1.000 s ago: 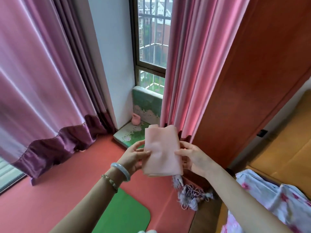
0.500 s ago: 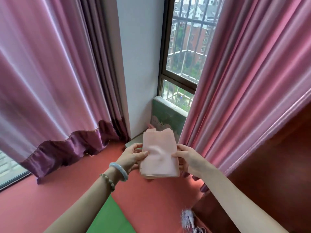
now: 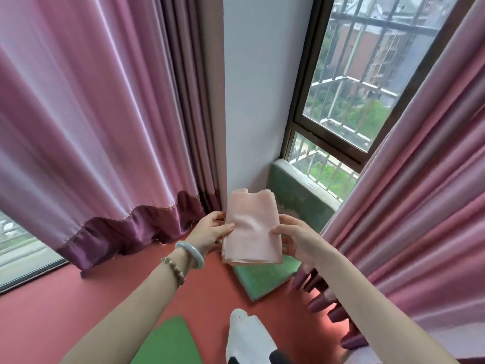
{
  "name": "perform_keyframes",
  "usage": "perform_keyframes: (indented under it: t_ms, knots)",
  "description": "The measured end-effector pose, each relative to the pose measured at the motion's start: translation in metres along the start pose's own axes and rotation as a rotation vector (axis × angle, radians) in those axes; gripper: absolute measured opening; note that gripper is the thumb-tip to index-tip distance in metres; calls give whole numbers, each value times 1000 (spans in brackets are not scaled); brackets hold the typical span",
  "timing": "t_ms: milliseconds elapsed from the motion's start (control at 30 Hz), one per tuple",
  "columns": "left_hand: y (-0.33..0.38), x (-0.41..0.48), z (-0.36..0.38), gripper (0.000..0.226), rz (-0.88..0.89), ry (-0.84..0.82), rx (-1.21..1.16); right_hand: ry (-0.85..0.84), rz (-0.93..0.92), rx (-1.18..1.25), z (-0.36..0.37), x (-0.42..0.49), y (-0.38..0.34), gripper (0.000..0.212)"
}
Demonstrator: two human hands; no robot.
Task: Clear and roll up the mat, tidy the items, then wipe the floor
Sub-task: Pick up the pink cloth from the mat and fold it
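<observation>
A folded pale pink cloth is being held up in the air at chest height, in front of a room corner. The left hand is pinching its left edge, thumb on the front and fingers behind; the right hand is pinching the right edge the same way, so each grip is closed on the cloth. The left wrist is wearing a pale jade bangle and a beaded bracelet. Below the cloth, a green ledge is sitting against the wall under a barred window. Pink curtains are hanging on both sides, crowding the corner. On the red floor, a green mat is showing at the bottom edge, beside a foot in a white sock.
</observation>
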State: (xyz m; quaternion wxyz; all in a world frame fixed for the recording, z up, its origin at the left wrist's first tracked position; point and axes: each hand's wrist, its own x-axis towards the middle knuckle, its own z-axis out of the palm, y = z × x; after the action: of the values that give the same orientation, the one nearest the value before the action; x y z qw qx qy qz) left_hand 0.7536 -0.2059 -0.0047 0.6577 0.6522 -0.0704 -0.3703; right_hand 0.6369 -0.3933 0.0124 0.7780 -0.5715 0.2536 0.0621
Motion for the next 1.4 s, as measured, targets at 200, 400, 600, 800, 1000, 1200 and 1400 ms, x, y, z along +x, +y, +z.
perform_keyframes:
  t_ms: [200, 400, 600, 800, 1000, 1200, 1400]
  knots:
    - [35, 92, -18, 30, -18, 20, 58, 4, -4, 0, -13, 94, -34, 34]
    - [71, 169, -30, 27, -42, -2, 59, 15, 15, -11, -26, 169, -71, 35]
    - [92, 235, -51, 25, -84, -74, 87, 36, 48, 41, -28, 222, -92, 42]
    - [112, 317, -69, 22, -102, -188, 169, 146, 9, 117, -26, 279, -104, 45]
    - [140, 400, -98, 21, -72, -287, 316, 287, -35, 198, 2, 337, -117, 36]
    - [158, 458, -115, 24, -108, -476, 430, 471, -72, 326, 25, 373, -120, 34]
    - [148, 492, -110, 30, -167, -621, 564, 631, -20, 423, 29, 388, -109, 35]
